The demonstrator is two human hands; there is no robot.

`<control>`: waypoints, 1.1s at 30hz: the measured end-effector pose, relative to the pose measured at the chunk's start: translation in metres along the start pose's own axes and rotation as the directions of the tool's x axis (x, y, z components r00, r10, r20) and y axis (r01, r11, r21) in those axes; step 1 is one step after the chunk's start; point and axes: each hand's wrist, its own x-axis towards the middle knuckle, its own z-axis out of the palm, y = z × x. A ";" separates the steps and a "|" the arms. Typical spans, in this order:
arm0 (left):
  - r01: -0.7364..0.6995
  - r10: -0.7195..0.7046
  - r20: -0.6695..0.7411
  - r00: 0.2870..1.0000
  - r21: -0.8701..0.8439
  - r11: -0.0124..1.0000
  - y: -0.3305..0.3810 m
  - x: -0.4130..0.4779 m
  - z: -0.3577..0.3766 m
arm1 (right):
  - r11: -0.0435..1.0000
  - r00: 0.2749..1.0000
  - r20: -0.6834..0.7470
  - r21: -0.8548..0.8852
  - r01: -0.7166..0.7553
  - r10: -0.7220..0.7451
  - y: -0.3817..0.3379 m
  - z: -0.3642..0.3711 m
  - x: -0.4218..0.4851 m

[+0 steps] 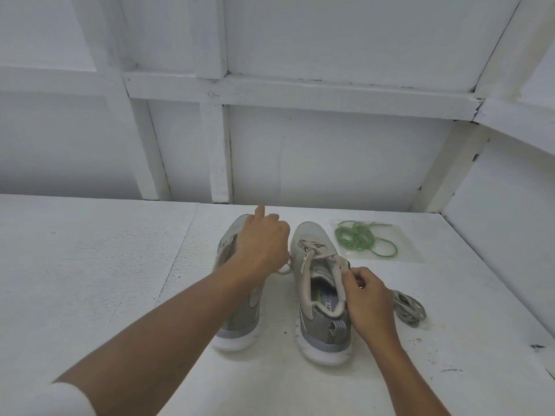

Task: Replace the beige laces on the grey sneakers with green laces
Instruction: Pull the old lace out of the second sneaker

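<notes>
— Where are the sneakers placed?

— Both are set side by side on the white table (90, 265), toes pointed away toward the panelled wall (330, 151). The left sneaker (237, 325) is partly covered by the left hand (261, 241); the right sneaker (312, 238) is seen with its tongue loosened and a beige lace (304, 264) hanging slack from its lowest eyelets.

— How are the hands held?

— The right hand (369, 301) is closed on the right sneaker, whose collar edge is pinched between thumb and fingers. The left hand is held above the left sneaker, its forefinger (259, 211) stretched forward and the other fingers curled under. A beige strand (283, 267) is seen looping out between the shoes just beneath it — whether that strand is gripped cannot be told, since the underside of the hand is hidden.

— And the green laces?

— The green laces (357, 238) are left in a loose tangle on a clear plastic bag (411, 250), just beyond and to the right of the right sneaker, untouched. A coiled grey-beige lace bundle (410, 307) is laid on the table beside the right hand.
</notes>
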 end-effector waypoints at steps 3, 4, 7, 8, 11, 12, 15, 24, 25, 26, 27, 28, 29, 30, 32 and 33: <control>0.009 -0.040 -0.129 0.991 -0.236 0.972 0.004 0.000 0.001 | 1.000 1.000 -0.005 0.000 -0.001 0.001 0.000 0.001 0.000; 0.026 -0.088 -0.152 0.984 -0.368 0.929 0.007 -0.002 0.001 | 1.000 1.000 -0.005 -0.001 0.000 0.000 0.000 0.001 0.000; 0.062 -0.165 -0.124 0.978 -0.589 0.806 0.026 -0.015 0.008 | 1.000 1.000 0.003 -0.020 0.010 -0.010 -0.002 -0.001 0.000; 0.071 -0.171 -0.105 0.980 -0.618 0.783 0.032 -0.021 0.014 | 0.999 1.000 0.001 -0.039 0.018 -0.018 -0.002 -0.002 0.000; 0.106 -0.215 -0.076 0.974 -0.683 0.722 0.043 -0.035 0.035 | 0.987 0.992 -0.046 -0.108 0.116 -0.121 -0.004 -0.005 0.006; 0.110 -0.227 -0.077 0.971 -0.698 0.707 0.045 -0.038 0.041 | 0.975 0.981 -0.056 -0.134 0.177 -0.186 -0.006 -0.005 0.009; 0.107 -0.276 -0.103 0.956 -0.753 0.649 0.051 -0.041 0.051 | 0.902 0.920 0.019 -0.193 0.387 -0.390 -0.015 -0.003 0.024; 0.097 -0.371 -0.131 0.919 -0.839 0.536 0.057 -0.037 0.072 | 0.697 0.763 0.356 -0.319 0.642 -0.540 -0.028 0.009 0.051; 0.096 -0.383 -0.132 0.914 -0.849 0.520 0.057 -0.037 0.074 | 0.693 0.759 0.363 -0.320 0.646 -0.540 -0.029 0.010 0.051; 0.093 -0.394 -0.135 0.909 -0.857 0.507 0.058 -0.037 0.075 | 0.691 0.757 0.369 -0.320 0.649 -0.539 -0.030 0.010 0.052; 0.088 -0.403 -0.137 0.905 -0.866 0.492 0.058 -0.037 0.075 | 0.686 0.752 0.375 -0.320 0.654 -0.542 -0.030 0.010 0.052; 0.085 -0.411 -0.137 0.901 -0.875 0.477 0.058 -0.037 0.076 | 0.673 0.743 0.379 -0.325 0.665 -0.551 -0.031 0.010 0.052; 0.081 -0.416 -0.137 0.899 -0.881 0.465 0.058 -0.037 0.077 | 0.654 0.734 0.383 -0.338 0.676 -0.561 -0.031 0.010 0.053; 0.080 -0.421 -0.136 0.897 -0.885 0.458 0.058 -0.037 0.078 | 0.633 0.727 0.381 -0.358 0.686 -0.572 -0.031 0.009 0.054; 0.081 -0.427 -0.136 0.894 -0.888 0.453 0.058 -0.037 0.079 | 0.608 0.730 0.345 -0.405 0.683 -0.589 -0.032 0.004 0.058; 0.082 -0.429 -0.137 0.893 -0.887 0.455 0.058 -0.037 0.080 | 0.610 0.741 0.311 -0.426 0.668 -0.595 -0.032 0.000 0.061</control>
